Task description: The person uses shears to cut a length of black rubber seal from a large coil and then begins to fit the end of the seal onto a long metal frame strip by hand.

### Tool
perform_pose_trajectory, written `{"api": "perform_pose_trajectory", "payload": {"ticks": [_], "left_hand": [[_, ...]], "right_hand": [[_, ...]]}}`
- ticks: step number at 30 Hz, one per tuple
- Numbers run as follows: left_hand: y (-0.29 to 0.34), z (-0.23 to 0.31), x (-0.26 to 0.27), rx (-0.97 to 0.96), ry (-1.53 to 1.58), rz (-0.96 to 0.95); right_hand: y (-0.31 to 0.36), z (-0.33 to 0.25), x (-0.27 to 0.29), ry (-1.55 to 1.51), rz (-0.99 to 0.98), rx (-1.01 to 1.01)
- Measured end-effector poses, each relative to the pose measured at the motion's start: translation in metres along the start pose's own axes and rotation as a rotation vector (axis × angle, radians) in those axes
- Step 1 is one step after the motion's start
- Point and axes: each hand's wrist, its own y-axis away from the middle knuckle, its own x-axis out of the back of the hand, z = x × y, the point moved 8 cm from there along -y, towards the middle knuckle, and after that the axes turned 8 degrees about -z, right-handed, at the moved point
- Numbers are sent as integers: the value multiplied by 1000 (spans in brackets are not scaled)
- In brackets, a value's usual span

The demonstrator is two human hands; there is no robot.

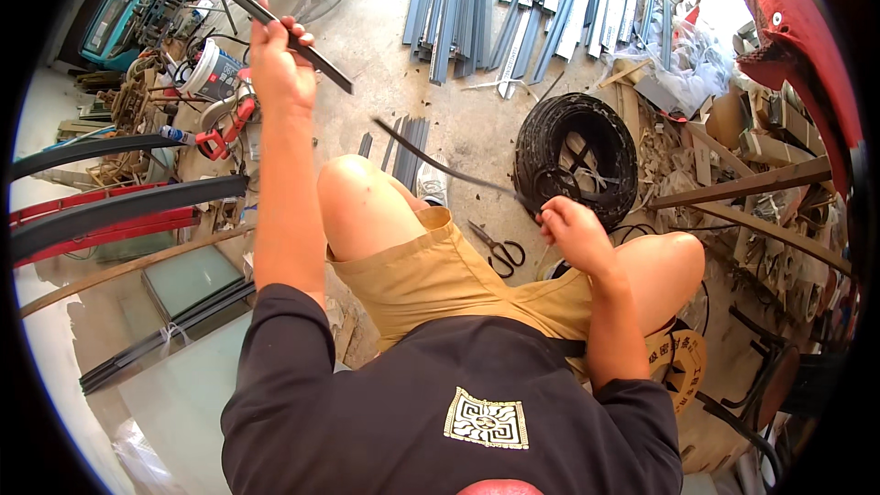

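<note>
Your left hand (278, 62) is raised, fist closed around a dark bar (261, 14) — held up and away from your knee. Your right hand (576, 232) pinches a black strip (440, 163) just beside the coil (576, 158); scissors (498, 249) lie on the floor between your knees.

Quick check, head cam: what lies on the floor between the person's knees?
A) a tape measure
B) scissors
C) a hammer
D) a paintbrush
B: black-handled scissors lie on the concrete floor between the knees, just left of the right hand, which pinches a thin black strip near the black coil; the left hand holds a dark bar raised.
</note>
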Motion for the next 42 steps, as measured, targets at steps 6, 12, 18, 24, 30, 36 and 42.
{"api": "perform_pose_trajectory", "payload": {"ticks": [6, 12, 18, 24, 30, 36, 42], "left_hand": [[-15, 22, -11, 179, -723, -279], [20, -4, -5, 334, -1161, -615], [41, -12, -4, 398, -1216, -871], [60, -27, -5, 632, -1128, -1002], [65, -44, -15, 628, -1178, -1038], [52, -29, -64, -414, -1615, -691], [93, -105, -101, 360, -925, -612]], "right_hand": [[-7, -54, 60, -553, 176, 203], [-21, -69, 136, -806, 345, 380], [-47, -41, 181, -718, 485, 350], [-51, -43, 163, -851, 385, 240], [-51, -44, 147, -983, 264, 322], [-58, -19, 140, -1026, 365, 188], [-67, -23, 129, -1158, 341, 270]]}}
